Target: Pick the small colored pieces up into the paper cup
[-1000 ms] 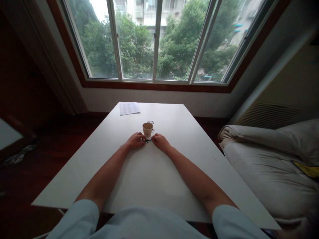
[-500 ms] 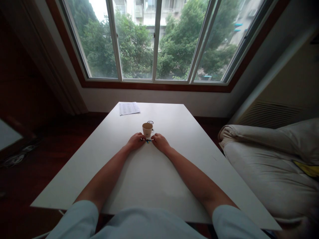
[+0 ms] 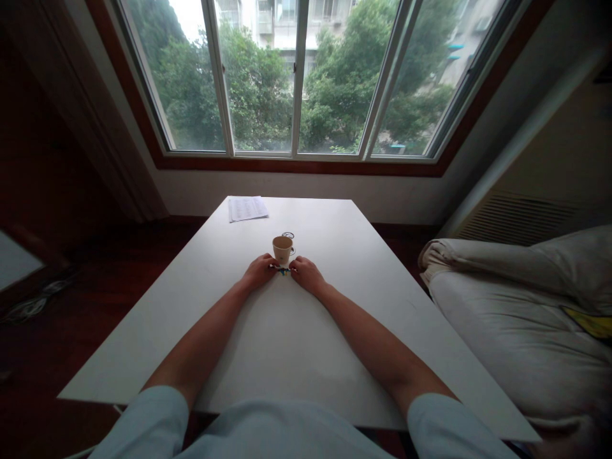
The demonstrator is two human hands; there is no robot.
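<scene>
A beige paper cup (image 3: 282,251) stands upright on the white table (image 3: 306,350), with a thin loop showing at its right side. Just in front of it lies a small cluster of blue, yellow and dark bits (image 3: 284,271), too small to name. My left hand (image 3: 260,270) rests at the cluster's left end, fingers pinched together. From the other side, my right hand (image 3: 307,275) pinches at the right end. Whatever is between the fingertips of either hand is too small to make out.
A thin dark loop (image 3: 287,235) lies behind the cup. Printed sheets of paper (image 3: 247,208) are at the far left corner of the table. To the right is a pale padded seat or bedding (image 3: 488,319). A wide window (image 3: 296,83) stands beyond the table.
Both hands stay by the small cluster, with only slight finger movement. The cup and papers stay where they were.
</scene>
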